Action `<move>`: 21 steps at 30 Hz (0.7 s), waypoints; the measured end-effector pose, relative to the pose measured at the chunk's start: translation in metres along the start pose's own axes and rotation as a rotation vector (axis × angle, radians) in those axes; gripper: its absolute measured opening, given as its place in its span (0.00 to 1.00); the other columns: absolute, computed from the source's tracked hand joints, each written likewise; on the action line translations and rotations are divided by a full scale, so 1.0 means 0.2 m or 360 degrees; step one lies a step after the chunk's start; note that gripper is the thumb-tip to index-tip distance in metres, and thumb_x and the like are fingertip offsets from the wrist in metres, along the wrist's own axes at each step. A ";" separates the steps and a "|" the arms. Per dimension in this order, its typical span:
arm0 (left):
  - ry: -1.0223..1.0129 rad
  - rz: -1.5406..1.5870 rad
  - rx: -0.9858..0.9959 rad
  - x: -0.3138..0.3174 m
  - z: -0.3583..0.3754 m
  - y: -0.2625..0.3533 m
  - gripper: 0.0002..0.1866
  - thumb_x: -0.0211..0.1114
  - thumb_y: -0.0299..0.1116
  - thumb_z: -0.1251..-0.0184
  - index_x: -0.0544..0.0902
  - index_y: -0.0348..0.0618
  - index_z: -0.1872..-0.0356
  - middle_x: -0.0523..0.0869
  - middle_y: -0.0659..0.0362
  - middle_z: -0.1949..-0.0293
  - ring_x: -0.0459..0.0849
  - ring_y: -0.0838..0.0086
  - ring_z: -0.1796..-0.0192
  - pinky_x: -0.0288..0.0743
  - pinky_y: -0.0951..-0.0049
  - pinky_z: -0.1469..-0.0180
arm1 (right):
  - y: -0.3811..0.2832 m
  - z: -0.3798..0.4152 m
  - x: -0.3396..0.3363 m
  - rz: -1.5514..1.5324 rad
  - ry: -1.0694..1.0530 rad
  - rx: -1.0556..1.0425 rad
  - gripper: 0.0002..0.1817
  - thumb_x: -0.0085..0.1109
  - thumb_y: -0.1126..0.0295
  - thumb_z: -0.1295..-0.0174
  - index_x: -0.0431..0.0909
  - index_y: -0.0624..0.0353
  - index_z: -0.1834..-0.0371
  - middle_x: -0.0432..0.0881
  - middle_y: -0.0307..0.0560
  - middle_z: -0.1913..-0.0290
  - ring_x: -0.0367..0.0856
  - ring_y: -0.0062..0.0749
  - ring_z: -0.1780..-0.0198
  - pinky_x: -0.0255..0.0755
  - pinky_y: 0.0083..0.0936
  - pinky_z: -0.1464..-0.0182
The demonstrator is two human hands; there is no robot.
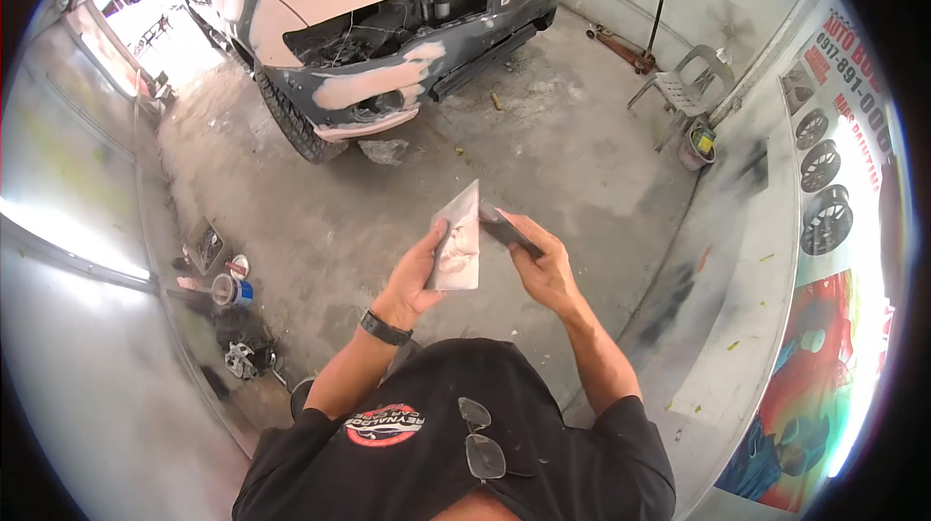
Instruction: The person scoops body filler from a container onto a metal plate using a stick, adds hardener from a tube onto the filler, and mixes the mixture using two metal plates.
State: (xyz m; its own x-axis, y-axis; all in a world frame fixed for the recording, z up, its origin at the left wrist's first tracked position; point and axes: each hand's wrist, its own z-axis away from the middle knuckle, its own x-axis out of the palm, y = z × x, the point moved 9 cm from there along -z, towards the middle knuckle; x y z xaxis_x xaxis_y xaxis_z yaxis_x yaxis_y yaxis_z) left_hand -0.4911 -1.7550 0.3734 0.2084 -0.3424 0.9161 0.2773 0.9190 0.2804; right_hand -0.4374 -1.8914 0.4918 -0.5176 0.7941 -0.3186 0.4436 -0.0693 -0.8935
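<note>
My left hand (415,276), with a dark band on its wrist, grips a flat pale mixing board (465,206) by its left edge. A smear of pinkish body filler (460,247) lies across the board's face. In my right hand (545,267) is a dark, flat putty spreader (511,232), pinched between thumb and fingers. Its far end comes right up to the board's right edge. Beyond both hands stands a dark grey car (465,46) with pinkish filler patches (373,80) on its hood, fender and bumper; its headlight openings are bare.
A floor jack (626,53) with a long upright handle and a plastic chair (684,84) stand by the right wall. Near the chair sits a bucket (696,147). Along the left wall are a paint can (231,290) and a tray (206,245). Concrete floor (320,220) surrounds me.
</note>
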 end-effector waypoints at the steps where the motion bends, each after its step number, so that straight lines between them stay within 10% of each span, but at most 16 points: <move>1: -0.0161 0.0126 0.0068 0.00 -0.01 0.02 0.19 0.56 0.46 0.23 0.80 0.42 0.46 0.89 0.58 0.57 0.89 0.71 0.58 0.85 0.68 0.54 | -0.11 0.00 -0.01 -0.0028 0.0002 -0.0097 0.29 0.45 0.90 0.41 0.78 0.58 0.37 0.83 0.50 0.43 0.80 0.28 0.50 0.69 0.19 0.58; 6: 0.0539 -0.0645 0.0377 0.04 0.08 0.18 0.21 0.54 0.48 0.22 0.81 0.37 0.53 0.87 0.60 0.64 0.85 0.73 0.66 0.81 0.70 0.64 | -0.31 -0.07 -0.11 0.0283 -0.0002 -0.0498 0.30 0.47 0.93 0.48 0.80 0.61 0.41 0.83 0.53 0.43 0.82 0.40 0.46 0.75 0.24 0.49; 10: 0.0795 -0.1963 0.0869 0.20 0.21 0.31 0.31 0.52 0.50 0.21 0.77 0.33 0.80 0.72 0.63 0.84 0.66 0.83 0.75 0.63 0.67 0.76 | -0.16 -0.10 0.08 0.1613 -0.0257 -0.0795 0.32 0.57 0.81 0.47 0.77 0.49 0.35 0.77 0.48 0.35 0.74 0.51 0.36 0.64 0.54 0.32; 12: 0.0812 -0.2079 0.1123 0.15 0.23 0.32 0.32 0.51 0.51 0.21 0.76 0.33 0.82 0.70 0.62 0.87 0.66 0.82 0.78 0.63 0.66 0.77 | -0.08 -0.05 0.23 0.1347 -0.0526 -0.0807 0.30 0.57 0.75 0.46 0.76 0.46 0.35 0.75 0.45 0.34 0.70 0.50 0.32 0.58 0.60 0.30; 16: 0.1048 -0.1873 0.1039 0.02 0.32 0.42 0.32 0.51 0.54 0.22 0.74 0.36 0.81 0.67 0.68 0.86 0.62 0.82 0.82 0.58 0.66 0.80 | -0.13 0.06 0.47 0.1184 -0.0946 -0.0902 0.33 0.59 0.77 0.48 0.76 0.45 0.35 0.74 0.45 0.33 0.69 0.50 0.31 0.58 0.59 0.29; 21: 0.1536 -0.0833 0.1126 -0.21 0.56 0.73 0.29 0.56 0.59 0.28 0.78 0.36 0.61 0.83 0.54 0.63 0.83 0.72 0.65 0.77 0.65 0.63 | -0.21 -0.13 0.55 0.0715 -0.0962 -0.0735 0.34 0.56 0.87 0.51 0.79 0.49 0.37 0.78 0.46 0.36 0.72 0.52 0.33 0.61 0.53 0.29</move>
State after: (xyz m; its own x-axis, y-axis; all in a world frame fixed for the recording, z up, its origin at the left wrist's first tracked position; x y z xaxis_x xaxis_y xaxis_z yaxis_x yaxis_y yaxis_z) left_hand -0.5650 -1.5853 0.4081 0.8937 -0.4183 0.1624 0.0410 0.4366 0.8987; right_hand -0.4940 -1.7850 0.5014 -0.4638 0.2861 -0.8385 0.8817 0.0569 -0.4683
